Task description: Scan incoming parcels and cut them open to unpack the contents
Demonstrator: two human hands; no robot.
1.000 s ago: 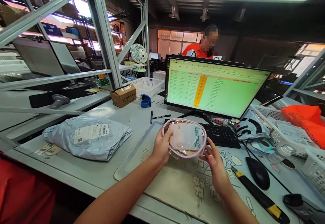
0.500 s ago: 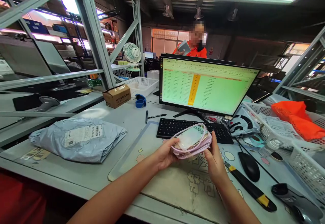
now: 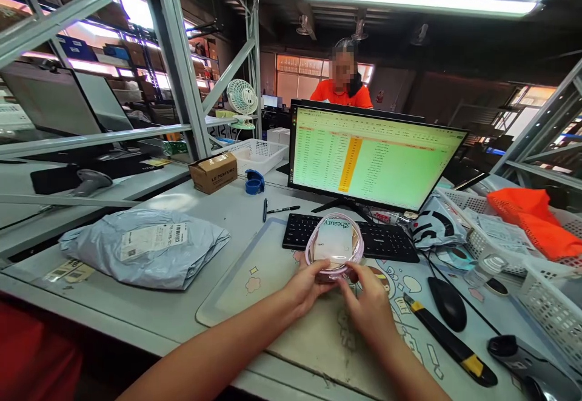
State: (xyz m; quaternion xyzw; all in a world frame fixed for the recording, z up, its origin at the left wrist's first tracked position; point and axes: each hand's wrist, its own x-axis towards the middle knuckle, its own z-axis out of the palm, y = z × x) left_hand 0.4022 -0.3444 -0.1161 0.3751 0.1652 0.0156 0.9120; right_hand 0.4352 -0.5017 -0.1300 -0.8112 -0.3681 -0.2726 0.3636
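Pink-rimmed pouch, clear plastic, held in two hands

Landmark: black-framed monitor (image 3: pixel 373 158), lit with a spreadsheet.
Item: round clear plastic pouch with pale pink piping and a white "beauty" card (image 3: pixel 335 238), in front of the monitor, above a pale printed desk mat (image 3: pixel 240 304) and overlapping the black keyboard (image 3: pixel 393 243).
Left hand (image 3: pixel 304 289): grasping the pouch's near edge, thumb on top.
Right hand (image 3: pixel 373 310): grasping the near edge on the right, fingertips only. The paired hold probably steadies the soft pouch and leaves its card uncovered.
Left of the monitor: grey plastic mailer (image 3: pixel 157 261), label up, seemingly readable without lifting; brown "LE PERFUME" carton (image 3: pixel 213 173).
In front of the monitor, rightward: black mouse (image 3: pixel 447 304), black-and-yellow cutter (image 3: pixel 450 340), grey-and-black scanner (image 3: pixel 531 364), apparently kept within right-hand reach.
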